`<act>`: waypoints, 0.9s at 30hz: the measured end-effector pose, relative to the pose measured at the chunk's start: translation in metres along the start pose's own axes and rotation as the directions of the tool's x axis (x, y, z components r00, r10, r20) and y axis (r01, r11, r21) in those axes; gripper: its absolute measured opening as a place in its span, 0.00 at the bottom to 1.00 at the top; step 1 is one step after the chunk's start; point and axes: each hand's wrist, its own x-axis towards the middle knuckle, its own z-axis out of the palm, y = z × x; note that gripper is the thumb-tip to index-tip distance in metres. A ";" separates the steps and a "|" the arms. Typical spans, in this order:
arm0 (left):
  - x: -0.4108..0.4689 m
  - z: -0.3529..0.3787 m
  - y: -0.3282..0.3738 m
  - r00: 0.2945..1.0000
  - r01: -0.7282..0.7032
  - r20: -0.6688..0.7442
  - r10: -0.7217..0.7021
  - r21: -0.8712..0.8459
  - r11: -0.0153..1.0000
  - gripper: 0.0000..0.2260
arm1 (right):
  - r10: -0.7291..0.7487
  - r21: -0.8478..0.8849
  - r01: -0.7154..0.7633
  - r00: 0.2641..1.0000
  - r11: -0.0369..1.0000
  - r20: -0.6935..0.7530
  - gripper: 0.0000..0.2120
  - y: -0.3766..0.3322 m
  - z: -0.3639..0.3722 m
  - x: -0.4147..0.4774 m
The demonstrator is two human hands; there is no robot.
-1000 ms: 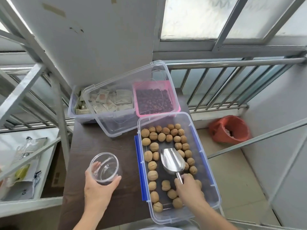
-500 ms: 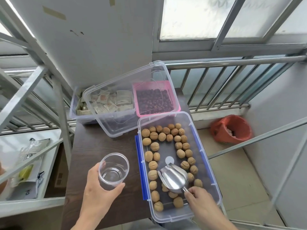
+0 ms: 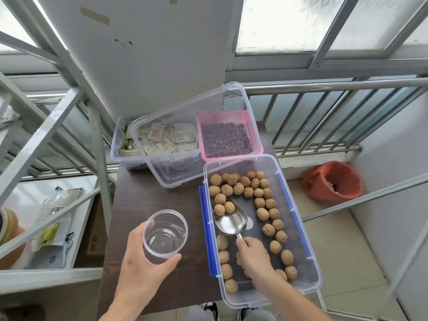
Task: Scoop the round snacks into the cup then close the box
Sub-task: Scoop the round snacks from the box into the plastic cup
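A clear plastic box (image 3: pixel 311 256) with blue side clips stands open on the dark wooden table (image 3: pixel 143 200). Several round brown walnuts (image 3: pixel 238 188) line its floor. My right hand (image 3: pixel 256 258) reaches into the box and grips the handle of a metal scoop (image 3: pixel 231 220), whose empty bowl points away from me towards the walnuts along the box's left side. My left hand (image 3: pixel 143 272) holds an empty clear cup (image 3: pixel 165 235) upright just left of the box. The box's clear lid (image 3: pixel 162 163) leans against the containers behind.
Behind the box stand a pink basket (image 3: pixel 231 137) of dark round fruit and a clear tub (image 3: pixel 120 149) of small packets. A metal shelf frame (image 3: pixel 46 140) rises on the left. A red bin (image 3: pixel 333 181) sits on the floor at right, by a railing (image 3: pixel 324 112).
The scoop has moved from the box's near middle forward and left, its tip now among the left-hand walnuts. My left hand has brought the cup slightly nearer the box.
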 end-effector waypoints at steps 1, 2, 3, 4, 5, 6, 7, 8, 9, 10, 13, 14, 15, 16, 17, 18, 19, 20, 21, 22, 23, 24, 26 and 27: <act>0.000 -0.001 0.000 1.000 0.003 -0.003 -0.003 -0.002 1.000 0.43 | 0.010 0.039 -0.011 1.000 0.999 0.007 0.16 0.001 0.001 0.002; -0.001 -0.001 0.000 1.000 0.009 -0.008 -0.009 -0.003 1.000 0.44 | 0.014 0.068 -0.016 1.000 0.998 0.017 0.15 0.002 0.002 0.005; -0.002 -0.002 0.001 1.000 0.014 -0.011 -0.014 -0.004 1.000 0.44 | 0.019 0.090 -0.022 0.999 0.996 0.026 0.15 0.001 0.002 0.008; -0.003 -0.002 0.002 1.000 0.019 -0.012 -0.019 -0.005 1.000 0.44 | 0.018 0.104 -0.021 0.999 0.994 0.032 0.15 0.000 0.003 0.012; -0.004 -0.001 0.003 1.000 0.020 -0.008 -0.020 -0.007 1.000 0.44 | 0.012 0.117 -0.017 0.999 0.993 0.038 0.15 -0.003 0.004 0.016; -0.004 -0.001 0.005 1.000 0.018 -0.003 -0.018 -0.008 1.000 0.44 | 0.003 0.130 -0.009 0.999 0.991 0.046 0.15 -0.008 0.004 0.021; -0.004 -0.001 0.005 1.000 0.012 0.002 -0.012 -0.006 1.000 0.44 | -0.008 0.135 0.001 0.999 0.991 0.050 0.15 -0.013 0.005 0.026; -0.003 -0.002 0.006 1.000 0.005 0.006 -0.005 -0.001 1.000 0.44 | -0.026 0.126 0.020 0.999 0.992 0.046 0.14 -0.018 0.005 0.031; -0.002 -0.002 0.007 1.000 -0.002 0.008 0.002 0.007 1.000 0.44 | -0.047 0.110 0.043 0.998 0.993 0.037 0.14 -0.024 0.003 0.034; -0.001 -0.002 0.008 1.000 -0.008 0.009 0.007 0.019 1.000 0.43 | -0.072 0.099 0.068 0.997 0.993 0.028 0.14 -0.028 0.002 0.036; 0.003 -0.001 0.014 1.000 -0.019 0.024 0.018 0.043 0.999 0.43 | -0.116 0.072 0.114 0.993 0.991 0.024 0.15 -0.028 -0.001 0.038; 0.005 0.000 0.017 0.999 -0.027 0.028 0.026 0.045 0.999 0.43 | -0.122 0.082 0.119 0.992 0.989 0.027 0.15 -0.024 -0.003 0.037; 0.007 0.000 0.020 0.999 -0.036 0.033 0.034 0.045 0.998 0.43 | -0.130 0.098 0.127 0.991 0.987 0.032 0.15 -0.019 -0.005 0.035; 0.008 0.001 0.023 0.999 -0.044 0.035 0.042 0.046 0.998 0.43 | -0.143 0.117 0.138 0.989 0.984 0.038 0.16 -0.013 -0.008 0.033; 0.010 0.002 0.026 0.998 -0.053 0.031 0.052 0.049 0.997 0.43 | -0.159 0.136 0.152 0.986 0.979 0.044 0.16 -0.008 -0.012 0.031; 0.011 0.003 0.030 0.998 -0.064 0.025 0.063 0.053 0.997 0.43 | -0.176 0.158 0.166 0.983 0.973 0.053 0.16 -0.004 -0.017 0.028; 0.013 0.005 0.034 0.997 -0.076 0.019 0.075 0.059 0.995 0.43 | -0.193 0.175 0.179 0.979 0.968 0.063 0.16 0.000 -0.022 0.026; 0.015 0.006 0.038 0.996 -0.090 0.017 0.089 0.069 0.994 0.43 | -0.213 0.188 0.196 0.975 0.962 0.071 0.16 0.004 -0.028 0.024; 0.017 0.008 0.041 0.994 -0.107 0.020 0.105 0.083 0.991 0.43 | -0.234 0.191 0.216 0.969 0.958 0.078 0.16 0.006 -0.035 0.020; 0.020 0.010 0.045 0.992 -0.127 0.028 0.125 0.102 0.987 0.43 | -0.251 0.186 0.233 0.964 0.955 0.083 0.17 0.008 -0.042 0.016; 0.023 0.012 0.049 0.988 -0.150 0.042 0.146 0.122 0.981 0.43 | -0.261 0.192 0.240 0.961 0.951 0.089 0.17 0.008 -0.050 0.011; 0.026 0.014 0.052 0.985 -0.170 0.059 0.163 0.139 0.976 0.43 | -0.270 0.212 0.245 0.958 0.946 0.098 0.17 0.009 -0.059 0.005; 0.031 0.018 0.060 0.977 -0.207 0.091 0.195 0.153 0.966 0.42 | -0.309 0.217 0.279 0.943 0.936 0.122 0.17 0.008 -0.083 -0.009; 0.034 0.020 0.064 0.972 -0.227 0.103 0.212 0.156 0.961 0.41 | -0.327 0.207 0.296 0.935 0.932 0.135 0.17 0.004 -0.098 -0.017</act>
